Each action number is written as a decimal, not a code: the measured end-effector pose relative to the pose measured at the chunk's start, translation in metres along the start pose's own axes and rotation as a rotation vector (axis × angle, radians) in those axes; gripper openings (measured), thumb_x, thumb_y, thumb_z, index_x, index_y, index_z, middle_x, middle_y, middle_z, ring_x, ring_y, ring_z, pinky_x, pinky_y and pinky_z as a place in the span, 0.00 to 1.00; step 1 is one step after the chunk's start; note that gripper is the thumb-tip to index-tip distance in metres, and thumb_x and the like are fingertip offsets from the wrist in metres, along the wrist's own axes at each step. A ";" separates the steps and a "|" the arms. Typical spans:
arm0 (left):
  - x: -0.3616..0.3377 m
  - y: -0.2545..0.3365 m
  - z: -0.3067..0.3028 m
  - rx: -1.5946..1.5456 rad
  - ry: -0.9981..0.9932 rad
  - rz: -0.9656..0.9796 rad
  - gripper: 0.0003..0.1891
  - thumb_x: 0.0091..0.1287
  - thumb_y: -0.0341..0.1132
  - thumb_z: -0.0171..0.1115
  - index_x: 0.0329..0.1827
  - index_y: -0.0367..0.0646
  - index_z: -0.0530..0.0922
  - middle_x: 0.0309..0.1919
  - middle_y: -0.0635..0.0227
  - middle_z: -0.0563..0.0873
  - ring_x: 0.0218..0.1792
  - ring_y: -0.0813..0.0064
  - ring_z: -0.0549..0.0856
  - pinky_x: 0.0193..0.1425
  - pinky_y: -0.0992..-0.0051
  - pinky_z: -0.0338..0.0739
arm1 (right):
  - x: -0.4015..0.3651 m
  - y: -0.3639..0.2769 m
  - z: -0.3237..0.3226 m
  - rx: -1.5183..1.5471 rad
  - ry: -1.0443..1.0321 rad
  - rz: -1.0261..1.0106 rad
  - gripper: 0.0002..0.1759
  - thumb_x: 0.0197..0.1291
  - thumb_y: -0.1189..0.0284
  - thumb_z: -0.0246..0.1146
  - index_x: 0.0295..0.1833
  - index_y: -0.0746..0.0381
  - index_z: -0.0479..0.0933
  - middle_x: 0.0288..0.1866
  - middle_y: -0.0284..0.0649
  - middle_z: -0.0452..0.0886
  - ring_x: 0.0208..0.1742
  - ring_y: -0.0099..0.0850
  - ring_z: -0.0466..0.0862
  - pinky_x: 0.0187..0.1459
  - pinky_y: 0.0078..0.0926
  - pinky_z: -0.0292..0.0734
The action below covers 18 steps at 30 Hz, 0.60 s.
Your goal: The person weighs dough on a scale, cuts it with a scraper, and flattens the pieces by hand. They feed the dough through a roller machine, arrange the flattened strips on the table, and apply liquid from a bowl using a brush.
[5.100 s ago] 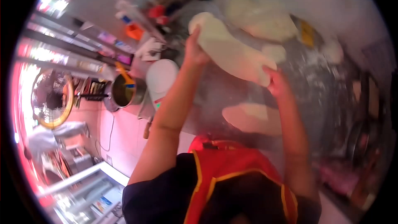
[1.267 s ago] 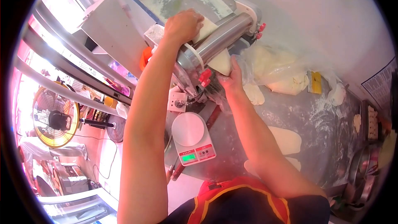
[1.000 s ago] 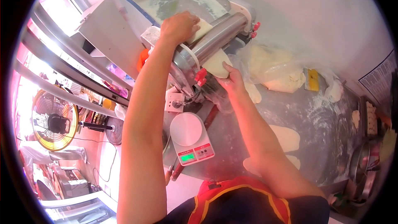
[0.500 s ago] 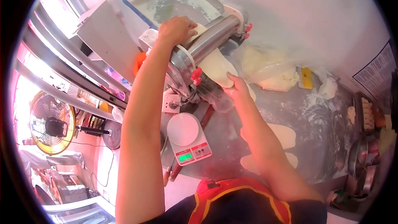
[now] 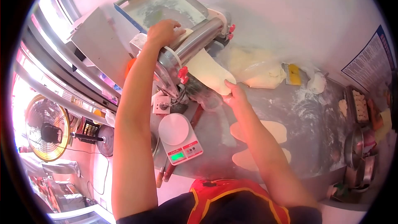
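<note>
A flat sheet of dough (image 5: 210, 71) comes out from under the steel roller (image 5: 199, 40) of a dough machine. Its near end is pinched between the thumb and fingers of my right hand (image 5: 235, 93). On the machine's far side, my left hand (image 5: 165, 32) rests by the dough's other end, fingers bent and partly spread, beside the floured tray (image 5: 170, 8). Two flat dough pieces lie on the table under my right forearm, the upper one (image 5: 273, 130) and the lower one (image 5: 246, 159).
A white scale (image 5: 174, 129) stands on the grey table (image 5: 215, 153), near a socket box (image 5: 161, 105). Bagged dough (image 5: 259, 68), a yellow scraper (image 5: 294, 74) and metal bowls (image 5: 353, 147) are farther right. A fan (image 5: 47, 127) stands at far left.
More of the dough sheet shows on the near side of the roller, with my right hand still at its end. The whole view has shifted, so most things appear slightly farther left.
</note>
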<state>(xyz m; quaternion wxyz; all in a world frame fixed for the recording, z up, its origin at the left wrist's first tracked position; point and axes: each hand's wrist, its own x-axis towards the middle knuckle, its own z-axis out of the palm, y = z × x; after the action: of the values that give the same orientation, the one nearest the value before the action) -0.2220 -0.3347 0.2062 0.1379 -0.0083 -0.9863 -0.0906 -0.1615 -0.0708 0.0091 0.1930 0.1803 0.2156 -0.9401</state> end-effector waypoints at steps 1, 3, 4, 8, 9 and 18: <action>-0.001 -0.001 0.002 -0.028 0.052 0.004 0.20 0.60 0.54 0.59 0.50 0.54 0.82 0.49 0.68 0.83 0.54 0.65 0.79 0.54 0.64 0.74 | -0.004 -0.003 0.000 -0.022 -0.009 -0.013 0.21 0.62 0.81 0.57 0.60 0.69 0.64 0.58 0.47 0.73 0.58 0.42 0.77 0.59 0.43 0.76; -0.002 -0.001 0.005 -0.045 0.252 0.055 0.18 0.62 0.51 0.59 0.49 0.52 0.82 0.48 0.67 0.84 0.52 0.64 0.80 0.53 0.65 0.75 | -0.011 -0.008 -0.001 -0.066 -0.028 -0.031 0.22 0.61 0.80 0.58 0.61 0.69 0.63 0.58 0.47 0.73 0.58 0.42 0.77 0.58 0.44 0.77; -0.003 -0.001 0.007 -0.033 0.398 0.102 0.18 0.63 0.49 0.58 0.48 0.50 0.82 0.46 0.66 0.84 0.51 0.63 0.80 0.52 0.65 0.75 | -0.013 -0.011 -0.002 -0.068 -0.021 -0.033 0.23 0.62 0.80 0.58 0.61 0.70 0.63 0.58 0.48 0.73 0.58 0.42 0.77 0.58 0.45 0.77; -0.035 0.038 -0.009 -0.328 0.688 0.214 0.14 0.65 0.43 0.58 0.47 0.46 0.82 0.40 0.64 0.84 0.44 0.65 0.83 0.50 0.67 0.76 | -0.009 -0.026 -0.013 -0.085 -0.009 -0.014 0.24 0.62 0.79 0.57 0.63 0.70 0.60 0.59 0.50 0.72 0.58 0.46 0.76 0.57 0.51 0.76; -0.051 0.050 -0.007 -0.557 0.470 0.166 0.14 0.67 0.43 0.55 0.47 0.46 0.82 0.40 0.65 0.84 0.43 0.69 0.82 0.47 0.71 0.77 | -0.007 -0.029 -0.017 -0.088 -0.007 -0.001 0.25 0.63 0.78 0.57 0.63 0.70 0.60 0.59 0.51 0.71 0.58 0.47 0.76 0.57 0.52 0.76; -0.153 0.104 0.132 -1.079 -0.721 -0.225 0.18 0.71 0.40 0.48 0.56 0.39 0.76 0.49 0.63 0.82 0.48 0.70 0.80 0.52 0.70 0.76 | -0.035 -0.058 -0.014 -0.154 -0.122 0.065 0.23 0.63 0.78 0.57 0.63 0.69 0.62 0.61 0.47 0.71 0.59 0.40 0.76 0.56 0.40 0.78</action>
<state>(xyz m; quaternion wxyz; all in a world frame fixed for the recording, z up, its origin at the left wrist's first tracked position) -0.1065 -0.2073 0.0580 -0.2352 -0.0030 -0.7817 -0.5775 -0.1537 -0.0057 0.0321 0.2497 0.1141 0.2693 -0.9231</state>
